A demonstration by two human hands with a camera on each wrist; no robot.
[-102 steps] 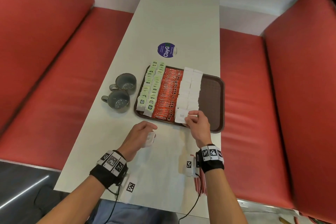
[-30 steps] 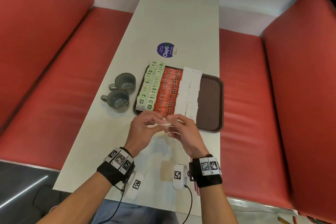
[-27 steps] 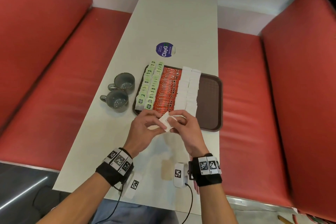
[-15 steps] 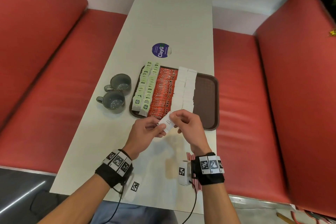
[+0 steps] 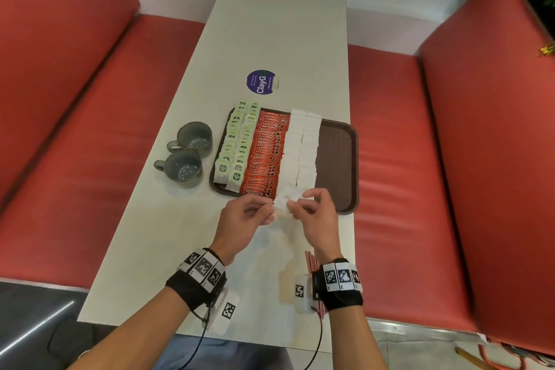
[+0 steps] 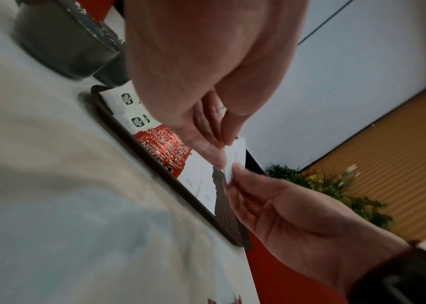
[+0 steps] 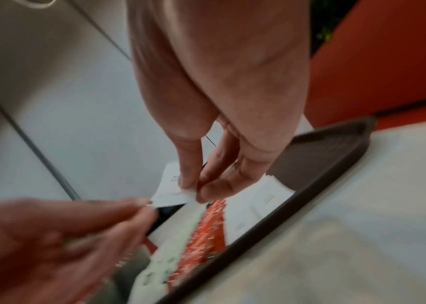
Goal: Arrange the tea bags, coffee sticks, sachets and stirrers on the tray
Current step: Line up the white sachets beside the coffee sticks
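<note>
Stretching away between two red upholstered benches is a long pale table, its far end meeting a white sill under dark window glass, with green foliage at the upper right corner of the head view. A round purple sticker lies on the tabletop just beyond a dark brown tray. On the tray, from its left edge, run two columns of green-labelled tea bags, a column of red coffee sticks and two columns of white sugar sachets; the right part of the tray is bare. Two grey mugs stand on the table just beside the tray's left edge, touching each other. Over the tray's near edge both hands meet on one white sachet: the left hand pinches it between thumb and fingertips, and the right hand pinches its other end with thumb and forefinger, the remaining fingers loosely curled. Red stirrers lie on the table near the right wrist, partly hidden by the wristband. The left wrist view shows an orange slatted wall behind a plant.
</note>
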